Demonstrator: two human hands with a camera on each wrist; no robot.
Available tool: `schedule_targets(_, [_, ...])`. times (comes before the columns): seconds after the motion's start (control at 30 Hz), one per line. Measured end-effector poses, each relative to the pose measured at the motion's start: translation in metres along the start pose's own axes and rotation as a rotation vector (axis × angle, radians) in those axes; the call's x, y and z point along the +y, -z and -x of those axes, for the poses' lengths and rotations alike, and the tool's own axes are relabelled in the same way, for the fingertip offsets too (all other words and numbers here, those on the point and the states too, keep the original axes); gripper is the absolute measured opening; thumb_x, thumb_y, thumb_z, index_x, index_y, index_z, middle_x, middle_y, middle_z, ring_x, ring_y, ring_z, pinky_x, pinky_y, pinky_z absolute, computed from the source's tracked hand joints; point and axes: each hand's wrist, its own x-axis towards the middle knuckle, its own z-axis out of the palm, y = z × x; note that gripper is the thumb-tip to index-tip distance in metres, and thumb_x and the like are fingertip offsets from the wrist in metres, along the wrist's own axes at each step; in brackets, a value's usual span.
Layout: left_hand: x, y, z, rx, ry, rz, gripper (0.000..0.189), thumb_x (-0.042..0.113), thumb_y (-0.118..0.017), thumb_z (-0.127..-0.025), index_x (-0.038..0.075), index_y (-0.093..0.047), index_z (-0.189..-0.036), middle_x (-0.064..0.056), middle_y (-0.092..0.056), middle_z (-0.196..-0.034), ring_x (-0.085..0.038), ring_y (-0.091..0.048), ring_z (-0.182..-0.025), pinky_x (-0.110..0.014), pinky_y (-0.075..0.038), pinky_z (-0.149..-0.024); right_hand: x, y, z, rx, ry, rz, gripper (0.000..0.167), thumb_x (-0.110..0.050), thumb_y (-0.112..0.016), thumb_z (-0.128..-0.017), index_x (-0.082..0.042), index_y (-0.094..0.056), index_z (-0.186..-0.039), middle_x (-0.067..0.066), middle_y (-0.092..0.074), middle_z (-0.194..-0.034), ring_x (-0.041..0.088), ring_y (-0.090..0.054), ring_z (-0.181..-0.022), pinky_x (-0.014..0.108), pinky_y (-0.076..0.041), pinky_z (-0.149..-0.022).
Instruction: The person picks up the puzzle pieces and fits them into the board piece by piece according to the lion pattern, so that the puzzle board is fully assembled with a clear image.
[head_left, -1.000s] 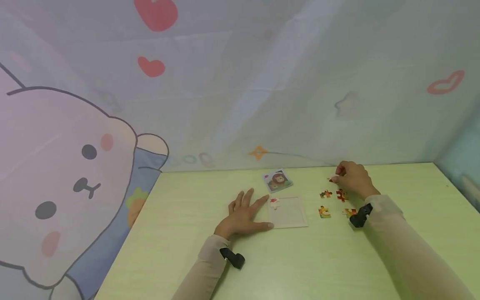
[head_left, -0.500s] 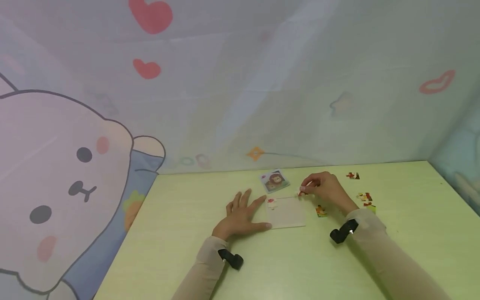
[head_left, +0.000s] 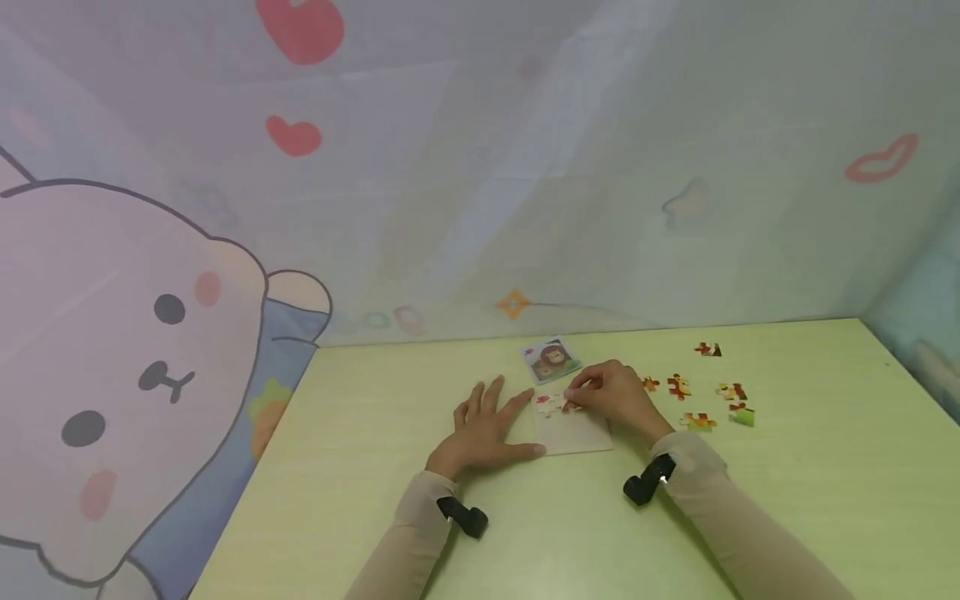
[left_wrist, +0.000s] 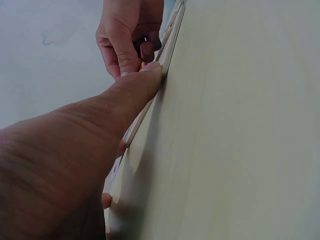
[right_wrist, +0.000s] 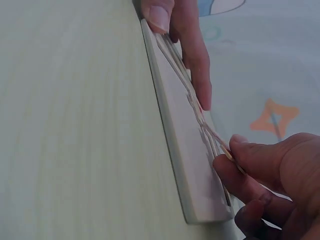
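Shifted left over the tray [head_left: 573, 435], the right hand [head_left: 618, 397] pinches a puzzle piece [right_wrist: 233, 156] whose tilt only the right wrist view shows; the left hand [head_left: 482, 435] lies spread.

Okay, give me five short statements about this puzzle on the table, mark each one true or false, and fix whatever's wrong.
1. The right hand pinches a puzzle piece. True.
2. The left hand is raised well clear of the tray. False: its thumb touches the tray.
3. The picture card lies beyond the tray's far edge. True.
4. The loose pieces lie left of the tray. False: they lie to its right.
5. Pieces fill the whole tray. False: much of it is bare.
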Motion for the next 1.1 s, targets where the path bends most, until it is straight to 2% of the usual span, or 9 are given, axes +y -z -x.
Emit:
schedule_targets(0.2, [-0.003, 0.000, 0.001, 0.012, -0.019, 0.002, 0.096, 0.088, -0.058, -0.088, 0.049, -0.024, -0.169, -0.016, -0.002, -0.183, -0.054, 0.001, -0.166, -0.076, -0.012, -0.122, -0.005, -0.009, -0.004, 0.014, -0.036, 0.020, 0.011, -0.030, -0.082, -0.094, -0.019, -0.086, -0.094, -0.002, -0.080, -0.077, 0.013, -0.067, -0.075, 0.031, -0.046, -0.070])
schedule_targets(0.43, [0.005, 0.009, 0.007, -0.019, -0.019, 0.030, 0.095, 0.082, -0.062, -0.091, 0.045, -0.025, -0.170, -0.019, 0.000, -0.182, -0.053, 0.005, -0.167, -0.075, -0.009, -0.125, -0.009, -0.010, -0.005, 0.029, -0.035, 0.027, 0.014, -0.029, -0.082, -0.094, -0.016, -0.085, -0.093, 0.000, -0.078, -0.074, 0.015, -0.062, -0.070, 0.030, -0.043, -0.066])
schedule_targets(0.53, [0.004, 0.007, 0.006, -0.017, -0.022, 0.020, 0.094, 0.082, -0.061, -0.091, 0.046, -0.024, -0.170, -0.018, 0.000, -0.182, -0.053, 0.005, -0.167, -0.075, -0.010, -0.125, -0.009, -0.011, -0.006, 0.029, -0.028, 0.046, 0.013, -0.028, -0.082, -0.094, -0.015, -0.085, -0.093, 0.001, -0.078, -0.073, 0.014, -0.061, -0.068, 0.030, -0.042, -0.063])
schedule_targets(0.77, [0.006, 0.006, 0.007, -0.022, -0.015, 0.025, 0.093, 0.081, -0.061, -0.091, 0.046, -0.024, -0.170, -0.018, 0.000, -0.182, -0.053, 0.005, -0.167, -0.075, -0.010, -0.125, -0.019, -0.012, -0.006, 0.020, -0.027, 0.216, 0.017, -0.033, -0.081, -0.095, -0.016, -0.083, -0.093, 0.000, -0.076, -0.076, 0.015, -0.062, -0.064, 0.028, -0.045, -0.054])
schedule_targets(0.87, [0.006, 0.006, 0.007, -0.028, -0.013, 0.028, 0.093, 0.082, -0.060, -0.092, 0.047, -0.023, -0.170, -0.017, 0.003, -0.183, -0.051, 0.008, -0.167, -0.075, -0.006, -0.126, -0.025, -0.011, -0.005, 0.020, -0.024, 0.298, 0.020, -0.034, -0.083, -0.094, -0.015, -0.080, -0.088, 0.001, -0.072, -0.072, 0.016, -0.057, -0.061, 0.028, -0.040, -0.050])
schedule_targets(1.0, [0.005, 0.005, 0.006, -0.032, -0.014, 0.036, 0.093, 0.079, -0.062, -0.093, 0.047, -0.022, -0.170, -0.017, 0.006, -0.183, -0.050, 0.012, -0.167, -0.075, -0.003, -0.127, -0.027, -0.011, -0.005, 0.018, -0.021, 0.344, 0.025, -0.035, -0.085, -0.093, -0.015, -0.075, -0.083, 0.001, -0.064, -0.065, 0.016, -0.049, -0.058, 0.027, -0.033, -0.048])
schedule_targets(1.1, [0.005, 0.006, 0.006, -0.035, -0.012, 0.030, 0.093, 0.077, -0.062, -0.093, 0.047, -0.022, -0.170, -0.017, 0.005, -0.183, -0.051, 0.011, -0.167, -0.075, -0.004, -0.127, -0.025, -0.010, -0.006, 0.011, -0.026, 0.333, 0.027, -0.036, -0.086, -0.093, -0.014, -0.073, -0.082, 0.000, -0.064, -0.066, 0.016, -0.050, -0.058, 0.027, -0.034, -0.048])
